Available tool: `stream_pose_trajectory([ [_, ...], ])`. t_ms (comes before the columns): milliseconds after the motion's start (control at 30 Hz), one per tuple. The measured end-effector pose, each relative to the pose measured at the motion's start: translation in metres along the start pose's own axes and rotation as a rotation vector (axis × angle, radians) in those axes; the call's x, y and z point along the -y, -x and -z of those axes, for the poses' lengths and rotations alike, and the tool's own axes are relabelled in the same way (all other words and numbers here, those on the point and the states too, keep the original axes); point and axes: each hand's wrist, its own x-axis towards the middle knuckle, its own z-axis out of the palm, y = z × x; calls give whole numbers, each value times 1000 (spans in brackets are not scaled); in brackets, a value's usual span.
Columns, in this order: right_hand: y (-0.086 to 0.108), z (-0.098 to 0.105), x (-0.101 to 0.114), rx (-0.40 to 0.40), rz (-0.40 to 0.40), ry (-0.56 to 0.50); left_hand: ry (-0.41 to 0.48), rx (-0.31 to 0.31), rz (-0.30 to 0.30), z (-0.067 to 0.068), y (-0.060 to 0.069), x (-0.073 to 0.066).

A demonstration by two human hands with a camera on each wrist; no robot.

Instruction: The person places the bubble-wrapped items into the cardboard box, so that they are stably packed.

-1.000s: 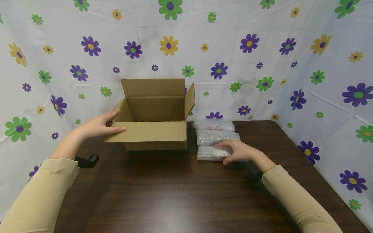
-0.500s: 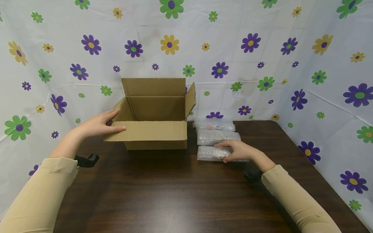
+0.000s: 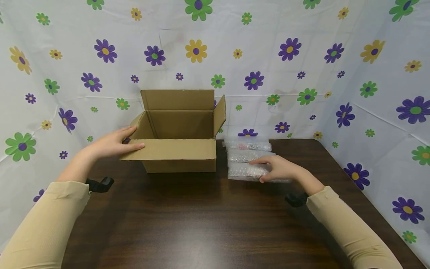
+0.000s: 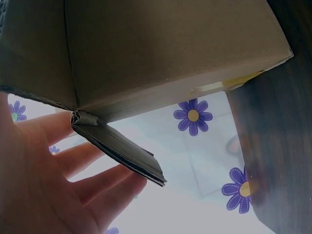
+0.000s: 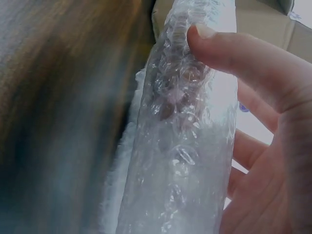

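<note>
An upright cardboard box (image 3: 181, 166) has its flaps raised or folded outward. My left hand (image 3: 109, 145) touches it at the left, the thumb on the front flap and the fingers at the side flap. In the left wrist view, the fingers of the left hand (image 4: 73, 170) are spread and nearly straight against a flap (image 4: 119, 148). My right hand (image 3: 282, 168) grips the front bubble-wrapped package (image 3: 246, 171). From the right wrist, the thumb of the right hand (image 5: 273, 117) presses one face of the package (image 5: 175, 165) while the fingers are partly hidden behind it.
Two more bubble-wrapped packages, the middle one (image 3: 242, 155) and the rear one (image 3: 255, 145), lie right of the box. A flowered cloth (image 3: 215, 37) hangs behind the dark wooden table (image 3: 188, 216) and along its sides.
My right hand has moved slightly up and right in the head view. The front package has shifted with it, now overlapping the middle one more. My left hand stays at the box.
</note>
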Motion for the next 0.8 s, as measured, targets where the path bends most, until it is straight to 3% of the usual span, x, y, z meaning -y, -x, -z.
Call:
stream_pose_trajectory([
  [433,5,21,21,26,39,-19,0,-9,3,0,1,-1],
  [800,2,51,41,17,71,-24,7,0,-2,0,0,-2],
])
